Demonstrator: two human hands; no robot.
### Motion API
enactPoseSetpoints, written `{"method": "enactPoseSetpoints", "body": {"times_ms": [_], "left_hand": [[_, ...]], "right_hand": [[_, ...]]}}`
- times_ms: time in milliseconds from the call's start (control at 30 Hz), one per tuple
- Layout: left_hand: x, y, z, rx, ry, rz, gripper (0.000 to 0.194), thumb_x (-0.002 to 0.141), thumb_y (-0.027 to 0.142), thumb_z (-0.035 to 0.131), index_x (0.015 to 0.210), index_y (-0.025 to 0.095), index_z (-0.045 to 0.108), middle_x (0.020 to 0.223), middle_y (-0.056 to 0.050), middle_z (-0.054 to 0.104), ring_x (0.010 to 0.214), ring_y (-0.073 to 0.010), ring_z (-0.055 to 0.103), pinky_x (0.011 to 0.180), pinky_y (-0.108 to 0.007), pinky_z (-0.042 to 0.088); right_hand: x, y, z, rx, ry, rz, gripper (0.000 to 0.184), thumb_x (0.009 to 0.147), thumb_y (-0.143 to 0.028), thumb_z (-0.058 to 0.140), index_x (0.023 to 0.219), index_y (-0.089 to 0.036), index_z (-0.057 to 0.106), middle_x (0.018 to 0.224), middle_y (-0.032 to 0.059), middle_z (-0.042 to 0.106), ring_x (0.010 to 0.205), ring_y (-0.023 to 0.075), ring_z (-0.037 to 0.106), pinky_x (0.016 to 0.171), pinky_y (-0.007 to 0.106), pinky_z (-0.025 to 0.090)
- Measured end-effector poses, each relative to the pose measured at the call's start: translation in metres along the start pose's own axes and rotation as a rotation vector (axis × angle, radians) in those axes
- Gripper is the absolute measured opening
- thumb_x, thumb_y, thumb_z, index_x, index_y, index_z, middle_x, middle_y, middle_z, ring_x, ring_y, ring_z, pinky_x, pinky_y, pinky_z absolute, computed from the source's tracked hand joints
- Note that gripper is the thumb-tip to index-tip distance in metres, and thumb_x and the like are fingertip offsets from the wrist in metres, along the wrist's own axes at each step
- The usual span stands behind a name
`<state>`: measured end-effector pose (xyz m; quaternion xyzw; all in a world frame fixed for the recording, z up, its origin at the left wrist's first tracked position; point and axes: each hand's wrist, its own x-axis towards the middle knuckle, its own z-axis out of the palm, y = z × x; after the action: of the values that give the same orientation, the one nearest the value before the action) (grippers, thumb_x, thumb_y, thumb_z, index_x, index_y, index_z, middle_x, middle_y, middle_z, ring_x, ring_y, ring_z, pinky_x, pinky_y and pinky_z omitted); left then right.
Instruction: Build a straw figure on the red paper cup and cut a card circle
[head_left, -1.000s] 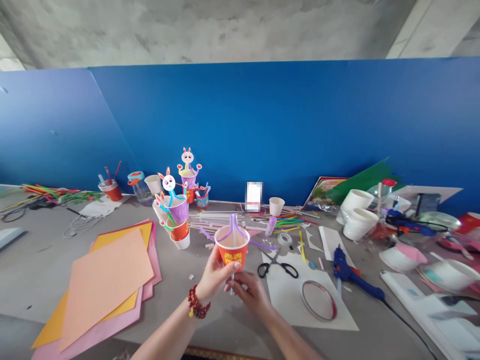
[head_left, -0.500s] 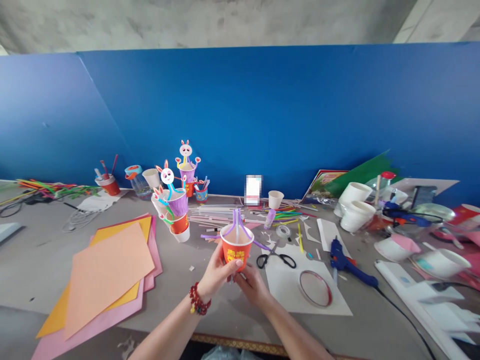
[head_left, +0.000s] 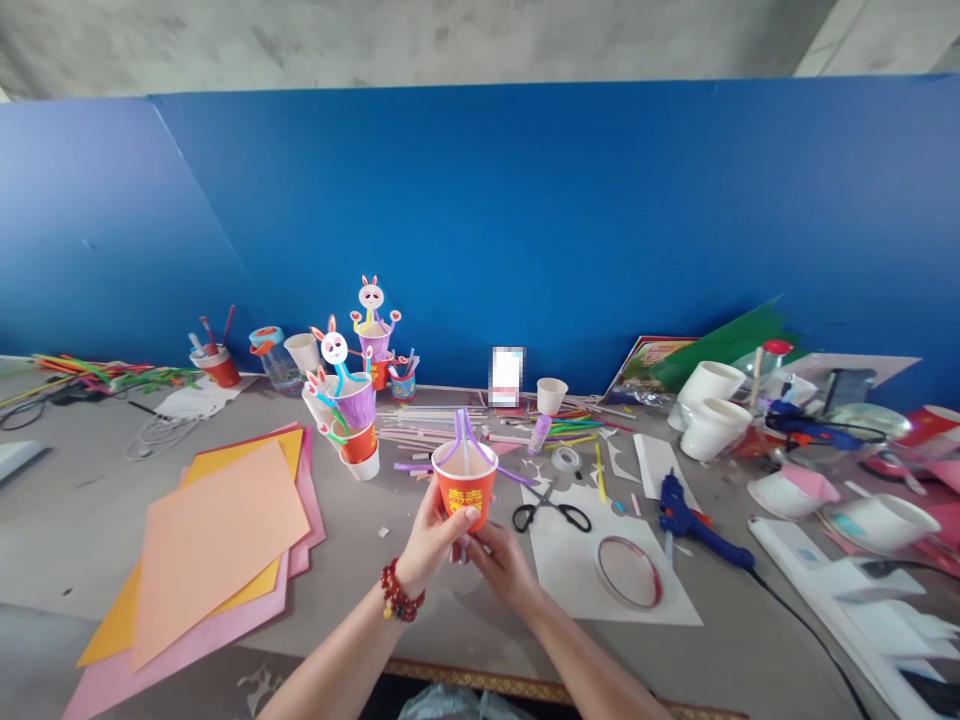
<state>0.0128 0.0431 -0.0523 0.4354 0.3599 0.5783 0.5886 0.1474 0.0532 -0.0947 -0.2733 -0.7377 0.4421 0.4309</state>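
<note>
My left hand [head_left: 433, 538] is wrapped round a red paper cup [head_left: 471, 482] with yellow characters and a white rim, the thumb across its front. My right hand [head_left: 504, 566] is closed at the cup's lower right side and base; its fingertips are partly hidden. Purple bendy strips [head_left: 462, 428] rise together out of the cup, and others reach out over the rim to both sides. The cup is held upright above the table. Black-handled scissors [head_left: 553, 508] lie just right of it.
Stacked cup figures with rabbit heads [head_left: 351, 402] stand to the left. Coloured paper sheets [head_left: 221, 545] lie at front left. On the right are a tape roll [head_left: 630, 572] on white paper, a blue glue gun [head_left: 701, 530] with its cord and a white power strip [head_left: 817, 600].
Both hands have shifted the cup slightly left and up in view. The grip looks the same.
</note>
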Motion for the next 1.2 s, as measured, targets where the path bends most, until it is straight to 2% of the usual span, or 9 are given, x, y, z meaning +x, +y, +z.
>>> {"method": "enactPoseSetpoints", "body": {"times_ms": [600, 667, 733, 800, 867, 967, 1067, 1133, 1200], "left_hand": [[-0.001, -0.001, 0.0, -0.007, 0.01, -0.049, 0.052, 0.082, 0.045, 0.07, 0.123, 0.023, 0.046, 0.093, -0.005, 0.071, 0.034, -0.0033, 0.048, 0.028, -0.015, 0.037], [-0.001, 0.003, -0.001, -0.008, 0.033, -0.018, 0.05, 0.082, 0.043, 0.07, 0.122, 0.023, 0.047, 0.094, -0.004, 0.071, 0.04, -0.0058, 0.054, 0.032, -0.016, 0.042], [0.001, 0.008, -0.003, -0.012, 0.069, 0.044, 0.046, 0.083, 0.04, 0.071, 0.121, 0.022, 0.05, 0.096, -0.005, 0.071, 0.059, -0.0112, 0.065, 0.048, -0.02, 0.053], [0.003, 0.013, -0.009, -0.007, 0.117, 0.092, 0.043, 0.083, 0.037, 0.071, 0.119, 0.021, 0.053, 0.099, -0.006, 0.07, 0.08, -0.0163, 0.069, 0.069, -0.026, 0.057], [0.005, 0.017, -0.018, 0.014, 0.178, 0.106, 0.044, 0.081, 0.037, 0.073, 0.117, 0.02, 0.057, 0.101, -0.006, 0.07, 0.088, -0.0179, 0.068, 0.08, -0.029, 0.055], [0.006, 0.02, -0.033, 0.067, 0.249, 0.108, 0.048, 0.077, 0.039, 0.077, 0.117, 0.019, 0.06, 0.103, -0.006, 0.07, 0.09, -0.018, 0.066, 0.081, -0.028, 0.053], [0.003, 0.022, -0.044, 0.113, 0.253, 0.096, 0.048, 0.076, 0.04, 0.077, 0.116, 0.018, 0.062, 0.105, -0.007, 0.07, 0.093, -0.0194, 0.066, 0.08, -0.028, 0.053], [-0.001, 0.021, -0.046, 0.117, 0.237, 0.075, 0.049, 0.076, 0.04, 0.077, 0.117, 0.018, 0.062, 0.107, -0.008, 0.07, 0.093, -0.0201, 0.066, 0.081, -0.028, 0.054], [-0.006, 0.019, -0.044, 0.098, 0.209, 0.047, 0.051, 0.076, 0.04, 0.077, 0.12, 0.018, 0.062, 0.109, -0.008, 0.07, 0.094, -0.0203, 0.066, 0.082, -0.029, 0.054]], "right_hand": [[-0.001, 0.005, 0.005, 0.123, -0.04, 0.096, 0.043, 0.098, -0.051, 0.049, 0.08, -0.016, 0.064, 0.07, 0.0046, 0.067, 0.058, 0.0131, 0.061, 0.056, 0.023, 0.049], [-0.001, 0.005, 0.003, 0.136, -0.052, 0.099, 0.046, 0.096, -0.057, 0.048, 0.085, -0.015, 0.065, 0.073, 0.0056, 0.068, 0.059, 0.0136, 0.062, 0.057, 0.024, 0.05], [-0.001, 0.005, 0.002, 0.176, -0.042, 0.111, 0.05, 0.094, -0.062, 0.048, 0.094, -0.016, 0.066, 0.078, 0.0064, 0.069, 0.062, 0.0144, 0.062, 0.057, 0.025, 0.051], [-0.001, 0.006, 0.0, 0.208, -0.002, 0.146, 0.051, 0.093, -0.064, 0.048, 0.099, -0.016, 0.065, 0.078, 0.0062, 0.069, 0.063, 0.0147, 0.062, 0.057, 0.025, 0.051], [0.0, 0.009, -0.002, 0.189, 0.08, 0.199, 0.047, 0.093, -0.06, 0.05, 0.097, -0.016, 0.065, 0.074, 0.0047, 0.068, 0.059, 0.0136, 0.06, 0.054, 0.024, 0.05], [0.001, 0.014, -0.004, 0.124, 0.21, 0.241, 0.04, 0.095, -0.054, 0.051, 0.084, -0.017, 0.062, 0.066, 0.0021, 0.065, 0.051, 0.0111, 0.054, 0.049, 0.022, 0.045], [0.003, 0.016, -0.007, 0.113, 0.274, 0.227, 0.041, 0.095, -0.053, 0.052, 0.073, -0.018, 0.057, 0.062, 0.0015, 0.062, 0.05, 0.0107, 0.051, 0.048, 0.022, 0.043], [0.005, 0.014, -0.009, 0.115, 0.301, 0.217, 0.04, 0.094, -0.053, 0.054, 0.073, -0.018, 0.057, 0.063, 0.0015, 0.062, 0.05, 0.0108, 0.051, 0.048, 0.022, 0.044], [0.006, 0.009, -0.011, 0.126, 0.335, 0.207, 0.036, 0.091, -0.053, 0.057, 0.083, -0.019, 0.059, 0.071, 0.0025, 0.065, 0.052, 0.0112, 0.054, 0.05, 0.023, 0.048]]}}
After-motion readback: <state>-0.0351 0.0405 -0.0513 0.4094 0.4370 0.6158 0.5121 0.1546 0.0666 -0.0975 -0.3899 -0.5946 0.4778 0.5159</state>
